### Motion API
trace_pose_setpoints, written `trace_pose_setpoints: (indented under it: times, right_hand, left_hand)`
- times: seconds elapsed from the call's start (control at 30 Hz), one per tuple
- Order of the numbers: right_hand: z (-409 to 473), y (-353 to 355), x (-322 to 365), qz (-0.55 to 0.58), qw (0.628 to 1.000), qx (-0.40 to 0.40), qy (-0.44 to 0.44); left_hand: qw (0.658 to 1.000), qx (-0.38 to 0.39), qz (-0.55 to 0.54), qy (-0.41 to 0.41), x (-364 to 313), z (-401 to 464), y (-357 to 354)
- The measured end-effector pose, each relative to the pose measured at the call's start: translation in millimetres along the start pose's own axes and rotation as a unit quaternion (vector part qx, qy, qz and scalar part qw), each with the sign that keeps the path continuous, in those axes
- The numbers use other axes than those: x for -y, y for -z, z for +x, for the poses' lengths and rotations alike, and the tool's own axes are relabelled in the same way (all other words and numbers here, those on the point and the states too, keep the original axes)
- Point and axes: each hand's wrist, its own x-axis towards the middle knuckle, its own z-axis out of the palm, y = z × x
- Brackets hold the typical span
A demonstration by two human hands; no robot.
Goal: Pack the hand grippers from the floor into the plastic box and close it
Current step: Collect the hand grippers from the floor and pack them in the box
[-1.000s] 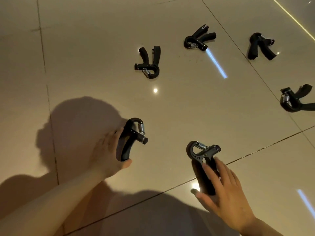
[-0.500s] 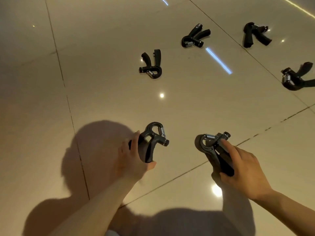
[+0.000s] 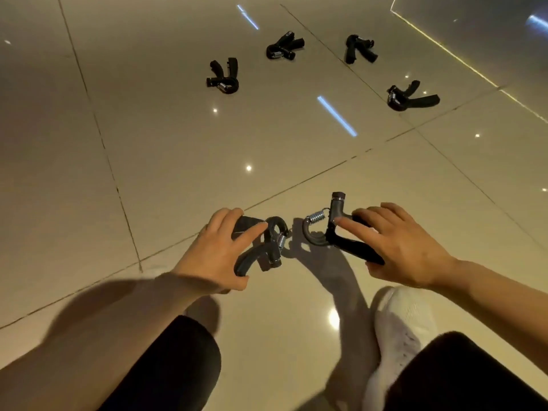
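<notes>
Left hand [image 3: 213, 256] fingers curled round one hand gripper [image 3: 262, 247], right hand [image 3: 397, 247] round another [image 3: 335, 229], spring ends facing (box unseen); four more far across the floor [image 3: 148, 143].

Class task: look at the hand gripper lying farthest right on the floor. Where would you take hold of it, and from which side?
Probably by the long handle of the farthest-right hand gripper, coming from above on its right. That handle lies flat and points right, clear of the spring and coiled head at its left end.
</notes>
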Motion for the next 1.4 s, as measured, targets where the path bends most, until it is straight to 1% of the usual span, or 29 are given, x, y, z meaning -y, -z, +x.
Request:
trace_pose_setpoints:
  times: [0.07,0.13,0.17,0.3,0.4,0.47,0.57,0.67,0.73,0.83,0.9,1.0,1.1,1.23,1.3,1.4]
  right_hand:
    - [-37,32,8,-0.054,0.998,0.018,0.034]
    - [-75,71,19,-0.104,0.993,0.012,0.048]
    - [-96,93,28,-0.12,0.992,0.001,0.038]
    - [-188,176,71,-0.159,0.986,-0.036,-0.043]
    - [-268,228,101,-0.17,0.978,-0.076,-0.098]
    - [-325,258,122,-0.174,0.968,-0.104,-0.149]
    - [-396,288,150,-0.174,0.951,-0.138,-0.215]
    - [-460,304,178,-0.185,0.936,-0.162,-0.251]
    - [-497,307,199,-0.195,0.928,-0.17,-0.267]
    - [-550,302,227,-0.2,0.918,-0.164,-0.301]
    - [-585,296,243,-0.194,0.909,-0.154,-0.335]
    - [-635,283,269,-0.174,0.889,-0.138,-0.4]
    - [-681,268,297,-0.143,0.863,-0.118,-0.469]
    - [-755,244,342,-0.117,0.829,-0.08,-0.541]
    - [-793,233,360,-0.09,0.806,-0.053,-0.582]
    - [-837,215,385,-0.056,0.76,-0.034,-0.646]
  left_hand:
    - [0.995,-0.01,0.058,-0.081,-26,-12,27]
    - [0.987,-0.036,0.098,-0.122,-57,-28,61]
    - [0.984,-0.051,0.11,-0.133,-73,-36,80]
    - [0.968,-0.106,0.145,-0.176,-148,-77,170]
    - [0.959,-0.159,0.137,-0.192,-213,-111,226]
    - [0.946,-0.186,0.139,-0.228,-253,-131,258]
    - [0.918,-0.228,0.149,-0.289,-304,-145,300]
    - [0.885,-0.278,0.155,-0.34,-361,-155,327]
    - [0.864,-0.308,0.145,-0.371,-399,-159,333]
    - [0.85,-0.329,0.108,-0.398,-452,-170,326]
    - [0.846,-0.318,0.08,-0.419,-485,-179,309]
    - [0.856,-0.258,0.039,-0.447,-535,-194,283]
    - [0.854,-0.198,0.053,-0.477,-585,-210,263]
    - [0.844,-0.158,0.063,-0.508,-652,-233,241]
    - [0.834,-0.142,0.068,-0.53,-685,-246,231]
    - [0.806,-0.125,0.075,-0.574,-728,-263,217]
